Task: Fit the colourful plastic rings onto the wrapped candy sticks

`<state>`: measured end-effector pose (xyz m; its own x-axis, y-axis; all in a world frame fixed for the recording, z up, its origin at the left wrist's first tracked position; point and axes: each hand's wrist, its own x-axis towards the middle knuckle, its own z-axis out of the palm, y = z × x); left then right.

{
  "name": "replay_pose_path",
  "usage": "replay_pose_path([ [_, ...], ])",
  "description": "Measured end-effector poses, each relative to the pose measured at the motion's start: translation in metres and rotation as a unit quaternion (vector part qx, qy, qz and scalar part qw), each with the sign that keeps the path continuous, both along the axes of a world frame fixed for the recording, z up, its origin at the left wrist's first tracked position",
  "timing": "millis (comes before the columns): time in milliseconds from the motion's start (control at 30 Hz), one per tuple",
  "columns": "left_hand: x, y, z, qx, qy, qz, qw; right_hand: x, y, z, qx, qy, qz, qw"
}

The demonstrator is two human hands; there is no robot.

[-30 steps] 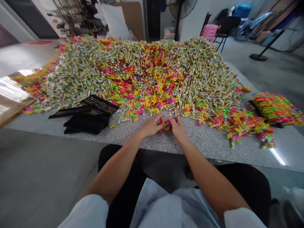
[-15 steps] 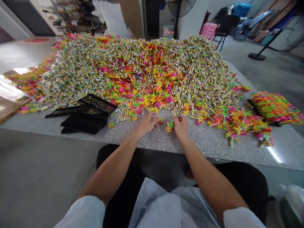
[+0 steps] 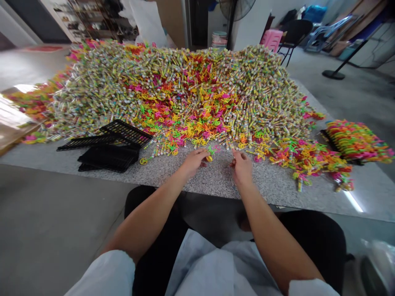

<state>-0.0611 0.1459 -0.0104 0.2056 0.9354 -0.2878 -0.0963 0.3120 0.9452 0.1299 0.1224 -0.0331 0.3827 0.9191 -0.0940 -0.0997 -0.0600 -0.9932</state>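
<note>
Forearms (image 3: 151, 213), yours, stretched across the near edge of the bench (image 3: 212, 181); left hand (image 3: 194, 162) pinching a yellow piece (image 3: 209, 158) between that edge and the tube pile (image 3: 268, 102); right hand (image 3: 243, 167) curled near the pile, grasp indiscernible.

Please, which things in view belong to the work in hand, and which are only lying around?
Likely part of the work:
yellow piece at the left hand
pile of tubes and colourful pieces
black trays

Apparently just around:
pink stool
black chair
fan
</note>
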Motion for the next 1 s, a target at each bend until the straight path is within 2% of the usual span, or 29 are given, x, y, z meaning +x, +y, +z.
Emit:
replay_pose_path([
  [100, 0.0, 0.001, 0.002, -0.031, -0.047, 0.009, 0.998, -0.003, -0.012, 0.003, 0.005, 0.127, 0.024, 0.992],
  [200, 0.002, -0.001, 0.0, -0.027, -0.082, -0.019, 0.996, -0.013, -0.021, 0.006, -0.002, 0.184, 0.083, 0.979],
  [300, 0.004, -0.003, -0.004, -0.017, -0.086, -0.041, 0.995, -0.021, -0.025, 0.005, -0.008, 0.17, 0.108, 0.98],
  [467, 0.005, -0.003, -0.011, 0.017, -0.037, -0.054, 0.998, -0.021, -0.028, -0.001, -0.005, 0.095, 0.093, 0.991],
  [567, 0.005, -0.002, -0.014, 0.042, -0.02, -0.063, 0.997, -0.019, -0.029, -0.004, 0.0, 0.071, 0.111, 0.991],
  [767, 0.008, -0.005, -0.011, 0.095, 0.014, -0.077, 0.992, -0.02, -0.034, -0.006, 0.033, 0.123, 0.124, 0.984],
  [1000, 0.008, -0.007, -0.008, 0.112, 0.034, -0.101, 0.988, -0.022, -0.038, -0.006, 0.056, 0.206, 0.12, 0.969],
])
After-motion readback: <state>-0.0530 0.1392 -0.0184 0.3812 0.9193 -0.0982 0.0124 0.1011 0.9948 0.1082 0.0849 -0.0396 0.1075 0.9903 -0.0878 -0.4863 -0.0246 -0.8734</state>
